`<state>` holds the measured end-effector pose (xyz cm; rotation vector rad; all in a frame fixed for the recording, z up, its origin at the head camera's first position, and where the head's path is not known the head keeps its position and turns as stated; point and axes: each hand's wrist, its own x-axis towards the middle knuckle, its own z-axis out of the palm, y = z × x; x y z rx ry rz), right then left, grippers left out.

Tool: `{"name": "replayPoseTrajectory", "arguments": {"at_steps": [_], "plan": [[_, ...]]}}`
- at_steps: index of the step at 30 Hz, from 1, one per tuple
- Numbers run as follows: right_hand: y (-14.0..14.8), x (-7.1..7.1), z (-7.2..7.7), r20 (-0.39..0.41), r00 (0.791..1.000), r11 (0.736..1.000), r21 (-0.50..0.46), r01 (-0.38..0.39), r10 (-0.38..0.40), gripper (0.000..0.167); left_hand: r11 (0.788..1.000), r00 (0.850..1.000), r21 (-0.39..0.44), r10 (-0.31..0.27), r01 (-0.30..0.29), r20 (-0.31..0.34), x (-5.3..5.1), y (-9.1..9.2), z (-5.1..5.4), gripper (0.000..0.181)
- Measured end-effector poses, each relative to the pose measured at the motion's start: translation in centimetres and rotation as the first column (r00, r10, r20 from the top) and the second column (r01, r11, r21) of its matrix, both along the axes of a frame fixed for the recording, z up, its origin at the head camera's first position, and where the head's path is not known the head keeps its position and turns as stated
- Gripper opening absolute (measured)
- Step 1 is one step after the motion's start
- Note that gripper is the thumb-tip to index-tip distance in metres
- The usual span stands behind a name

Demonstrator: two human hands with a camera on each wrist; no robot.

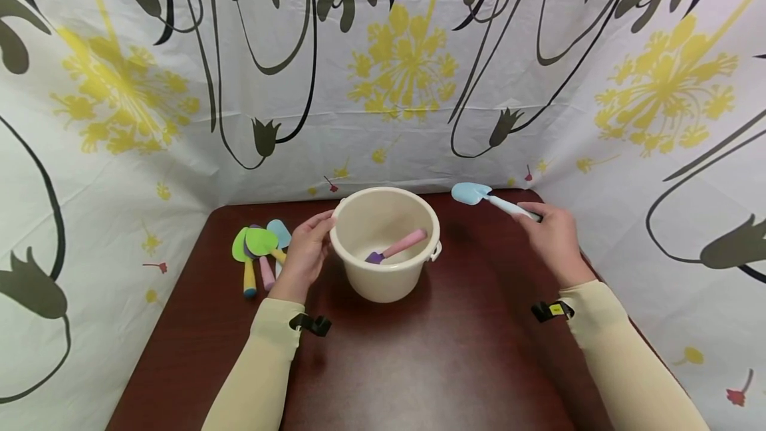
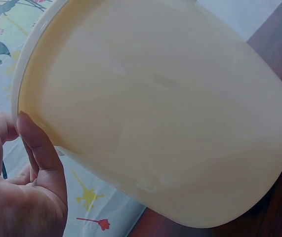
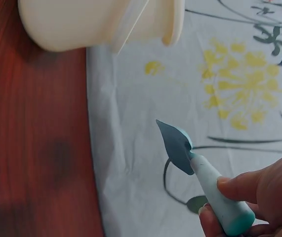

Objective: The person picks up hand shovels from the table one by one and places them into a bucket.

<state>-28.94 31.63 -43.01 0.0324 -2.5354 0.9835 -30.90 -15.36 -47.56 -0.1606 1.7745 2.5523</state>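
Observation:
A cream bucket (image 1: 383, 281) stands on the table, and my left hand (image 1: 306, 251) pinches its rim on the left side. The left wrist view shows thumb and fingers of the left hand (image 2: 27, 182) at the edge of the bucket (image 2: 160, 113). Inside the bucket lies a tool with a pink handle (image 1: 407, 243) and a purple end. My right hand (image 1: 553, 238) holds a small light blue trowel (image 1: 471, 193) by its pale handle, to the right of the bucket. In the right wrist view the trowel (image 3: 178, 148) points away from the right hand (image 3: 266, 197).
Left of the bucket, several small tools with green (image 1: 260, 241), blue and purple heads lie in a pile on the dark red table (image 1: 455, 364). A white patterned cloth (image 1: 383, 145) hangs behind the table and at both sides.

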Motion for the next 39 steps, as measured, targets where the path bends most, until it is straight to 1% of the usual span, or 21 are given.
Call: {"name": "replayPoseTrajectory", "arguments": {"at_steps": [5,14,22,28,31,35,39], "plan": [[-1.0,0.4,1.4,-0.012,1.0,1.0,0.01,-0.027,0.027,0.031,1.0,1.0,-0.009,-0.001,0.001,0.002,0.0,0.0,0.0,0.039],[-2.3,0.4,2.8,-0.06,0.995,0.996,0.043,-0.077,0.079,0.03,1.0,1.0,-0.009,-0.008,0.008,0.0,0.0,-0.1,-0.1,0.038],[-3.6,1.2,4.1,-0.047,0.993,0.993,0.06,-0.106,0.109,0.031,1.0,1.0,-0.006,-0.002,0.002,0.002,-0.1,-0.1,-0.1,0.037],[-4.7,1.7,4.8,-0.074,0.986,0.988,0.042,-0.148,0.151,0.028,1.0,1.0,-0.005,0.001,-0.001,0.001,-0.2,0.0,-0.1,0.036],[-5.3,1.9,5.0,-0.081,0.982,0.985,0.056,-0.165,0.169,0.028,1.0,1.0,-0.01,0.004,-0.004,0.003,-0.2,0.0,-0.1,0.036],[-5.9,2.2,5.2,-0.072,0.981,0.982,0.079,-0.172,0.178,0.027,1.0,1.0,-0.017,0.004,-0.004,0.006,-0.2,0.0,-0.1,0.037],[-6.5,2.2,5.3,-0.062,0.978,0.978,0.084,-0.192,0.197,0.026,1.0,1.0,-0.021,0.006,-0.005,0.005,-0.2,0.0,-0.1,0.038]]}}
